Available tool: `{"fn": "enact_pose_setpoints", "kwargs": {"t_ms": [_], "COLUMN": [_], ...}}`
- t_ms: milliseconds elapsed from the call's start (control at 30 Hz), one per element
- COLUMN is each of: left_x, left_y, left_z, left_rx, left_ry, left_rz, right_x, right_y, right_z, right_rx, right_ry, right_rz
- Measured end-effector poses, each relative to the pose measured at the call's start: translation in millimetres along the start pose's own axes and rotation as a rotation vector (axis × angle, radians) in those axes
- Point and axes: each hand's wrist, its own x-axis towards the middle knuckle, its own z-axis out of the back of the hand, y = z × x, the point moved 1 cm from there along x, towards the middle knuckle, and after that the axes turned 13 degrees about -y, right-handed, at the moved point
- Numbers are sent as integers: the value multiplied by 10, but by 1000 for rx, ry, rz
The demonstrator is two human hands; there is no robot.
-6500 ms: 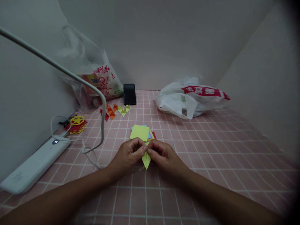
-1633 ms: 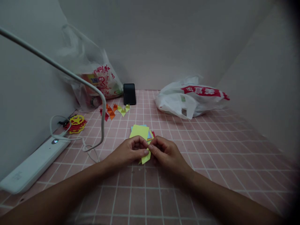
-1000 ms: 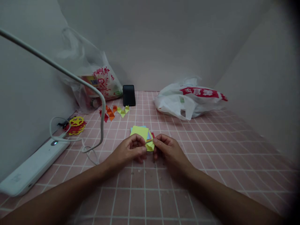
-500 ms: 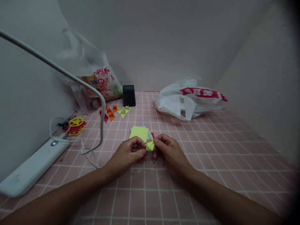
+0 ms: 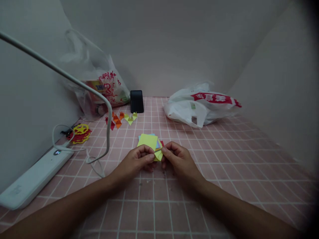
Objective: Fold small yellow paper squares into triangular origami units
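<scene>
My left hand and my right hand meet over the pink tiled table. Both pinch a small folded yellow-green paper piece between their fingertips. Most of the piece is hidden by my fingers. Just beyond them lies a small stack of coloured paper squares with a yellow-green sheet on top.
Several folded paper triangles lie at the back left, near a black phone. A printed clear bag and a white plastic bag sit by the wall. A white lamp base, its cable and red-yellow paper cutouts are at left.
The paper piece was a long point hanging below my fingers; it is now folded shorter and tucked between both hands. My hands shifted slightly farther from me.
</scene>
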Motion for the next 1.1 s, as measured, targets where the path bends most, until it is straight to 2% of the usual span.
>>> {"fn": "enact_pose_setpoints", "kwargs": {"t_ms": [200,433,567,767,967,1100], "left_x": [1,25,18,46,17,-2], "left_y": [-10,36,20,14,-5,-32], "left_z": [-11,4,-1,39,21,5], "left_rx": [-30,-18,-9,24,39,34], "left_ry": [52,13,-13,-46,-15,-46], "left_rz": [40,79,42,-94,-61,-51], "right_x": [-13,-9,-7,-41,-27,-20], "right_y": [11,-23,-45,0,-44,-56], "right_z": [-4,2,3,-20,-9,0], "right_rx": [-32,-62,-32,-24,37,44], "right_ry": [57,68,102,198,205,188], "right_rz": [10,25,-5,-52,-115,-128]}}
